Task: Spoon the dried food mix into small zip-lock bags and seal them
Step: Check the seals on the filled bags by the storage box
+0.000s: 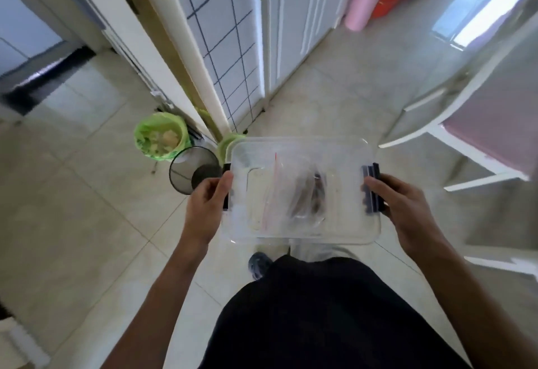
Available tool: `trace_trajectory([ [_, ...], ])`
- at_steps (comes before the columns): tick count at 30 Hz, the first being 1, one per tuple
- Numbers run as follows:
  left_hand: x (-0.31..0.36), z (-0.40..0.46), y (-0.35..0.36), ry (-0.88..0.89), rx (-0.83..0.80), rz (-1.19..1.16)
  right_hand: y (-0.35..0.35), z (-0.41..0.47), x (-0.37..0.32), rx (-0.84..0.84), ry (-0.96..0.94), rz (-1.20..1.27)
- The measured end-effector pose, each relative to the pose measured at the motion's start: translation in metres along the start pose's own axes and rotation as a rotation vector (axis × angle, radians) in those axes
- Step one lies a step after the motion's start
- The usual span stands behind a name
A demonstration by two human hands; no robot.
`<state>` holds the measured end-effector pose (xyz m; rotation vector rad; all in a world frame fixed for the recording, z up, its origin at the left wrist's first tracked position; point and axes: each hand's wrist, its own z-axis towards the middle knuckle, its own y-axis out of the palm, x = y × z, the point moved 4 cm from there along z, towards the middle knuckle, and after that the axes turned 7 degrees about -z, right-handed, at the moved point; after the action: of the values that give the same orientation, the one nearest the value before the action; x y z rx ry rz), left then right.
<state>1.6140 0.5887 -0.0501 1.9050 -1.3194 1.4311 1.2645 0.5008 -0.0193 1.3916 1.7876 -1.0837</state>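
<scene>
I carry a clear plastic storage box (349, 223) with dark side latches at waist height over a tiled floor. My left hand (205, 208) grips its left side by one latch, and my right hand (407, 208) grips the right latch (371, 188). Inside the box lies a small zip-lock bag (273, 194) with a red seal line, beside a clear bag of dark dried food (307, 197). The picture is blurred, so finer contents are unclear.
A bin with a green liner (158, 138) and a black mesh wastebasket (193, 169) stand on the floor to the left. A white chair with a pink seat (480, 135) is at the right. White cabinet doors (291, 33) are ahead.
</scene>
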Motion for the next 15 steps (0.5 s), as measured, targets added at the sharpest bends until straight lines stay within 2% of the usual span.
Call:
trace_trajectory([
  [4, 0.029, 0.059, 0.049, 0.022, -0.154, 0.044, -0.021, 0.028, 0.001, 0.142, 0.047, 0.095],
  [9, 0.067, 0.125, 0.114, 0.031, -0.258, 0.098, -0.048, 0.085, -0.011, 0.22, 0.089, 0.168],
  [15, 0.126, 0.189, 0.201, 0.033, -0.255, 0.109, -0.093, 0.166, -0.051, 0.241, 0.094, 0.188],
])
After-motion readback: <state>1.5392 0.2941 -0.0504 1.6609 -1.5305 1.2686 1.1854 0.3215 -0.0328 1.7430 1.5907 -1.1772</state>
